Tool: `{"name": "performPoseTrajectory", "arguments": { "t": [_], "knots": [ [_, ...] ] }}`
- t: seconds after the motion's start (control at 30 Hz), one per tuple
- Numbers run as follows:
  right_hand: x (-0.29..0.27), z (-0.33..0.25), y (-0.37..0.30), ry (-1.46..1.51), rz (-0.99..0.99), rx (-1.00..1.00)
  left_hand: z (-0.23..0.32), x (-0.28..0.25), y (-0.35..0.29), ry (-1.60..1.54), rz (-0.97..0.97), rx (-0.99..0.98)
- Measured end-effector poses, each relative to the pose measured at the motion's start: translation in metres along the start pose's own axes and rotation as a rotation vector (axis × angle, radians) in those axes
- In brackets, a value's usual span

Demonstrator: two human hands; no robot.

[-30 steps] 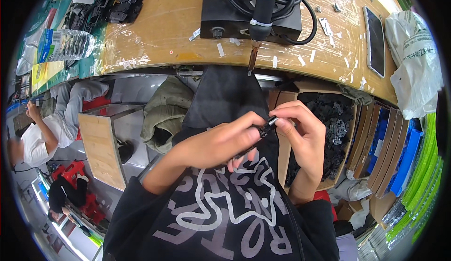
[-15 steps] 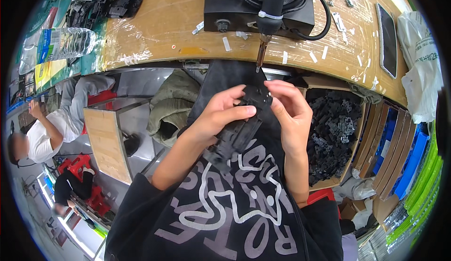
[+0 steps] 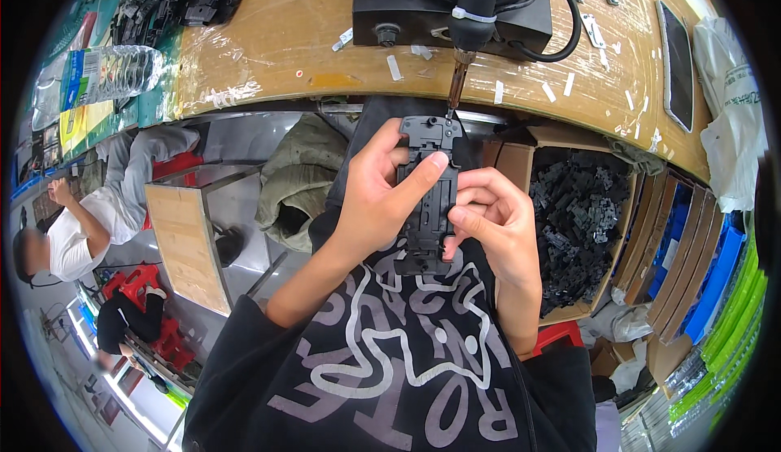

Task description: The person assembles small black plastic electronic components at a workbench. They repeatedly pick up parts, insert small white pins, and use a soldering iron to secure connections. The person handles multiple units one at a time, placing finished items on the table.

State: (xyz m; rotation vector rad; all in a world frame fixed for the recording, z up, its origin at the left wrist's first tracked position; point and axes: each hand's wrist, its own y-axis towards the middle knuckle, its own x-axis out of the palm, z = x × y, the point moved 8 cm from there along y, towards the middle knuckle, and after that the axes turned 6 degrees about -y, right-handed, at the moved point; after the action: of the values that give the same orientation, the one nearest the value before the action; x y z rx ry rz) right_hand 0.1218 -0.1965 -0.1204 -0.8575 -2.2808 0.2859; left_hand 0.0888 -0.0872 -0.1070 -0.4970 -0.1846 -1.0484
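A long black plastic part (image 3: 431, 200) with moulded recesses is held upright in front of my chest. My left hand (image 3: 382, 187) is closed round its left side, thumb across its face. On the other side, my right hand (image 3: 492, 220) is closed at the part's right edge, its fingers curled and a fingertip showing lower down by the same edge. Above hangs an electric screwdriver (image 3: 472, 25), its bit pointing down and meeting the part's top right corner by a small screw; whether they touch, I cannot tell.
A black box with coiled cable (image 3: 447, 33) stands on the workbench (image 3: 260, 53). A phone (image 3: 675, 65) lies at the right. Black parts fill a carton (image 3: 578, 232) beside me. A water bottle (image 3: 114, 74) lies at left. People sit farther left.
The black part has turned from tilted to upright, its face now showing, and moved up to the screwdriver bit. My right hand has dropped from its top to its right edge.
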Motion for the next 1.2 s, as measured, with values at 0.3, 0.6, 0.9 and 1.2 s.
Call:
{"name": "performPoseTrajectory", "arguments": {
  "t": [0.3,0.6,0.9,1.2],
  "knots": [
    [-0.0015,0.0006,-0.0002,-0.033,0.039,-0.013,0.0,-0.0004,-0.0003,0.028,0.011,0.0],
    [-0.0019,-0.0012,-0.0013,-0.036,0.069,-0.034,0.0022,-0.0005,0.0008,0.045,0.023,0.024],
    [-0.0024,-0.0039,-0.0003,-0.066,0.079,-0.044,0.0042,0.0009,0.0015,0.055,0.026,0.032],
    [-0.0009,-0.0054,0.0009,-0.045,0.107,-0.062,0.0052,0.0007,0.0026,0.011,0.031,0.047]
  ]
}}
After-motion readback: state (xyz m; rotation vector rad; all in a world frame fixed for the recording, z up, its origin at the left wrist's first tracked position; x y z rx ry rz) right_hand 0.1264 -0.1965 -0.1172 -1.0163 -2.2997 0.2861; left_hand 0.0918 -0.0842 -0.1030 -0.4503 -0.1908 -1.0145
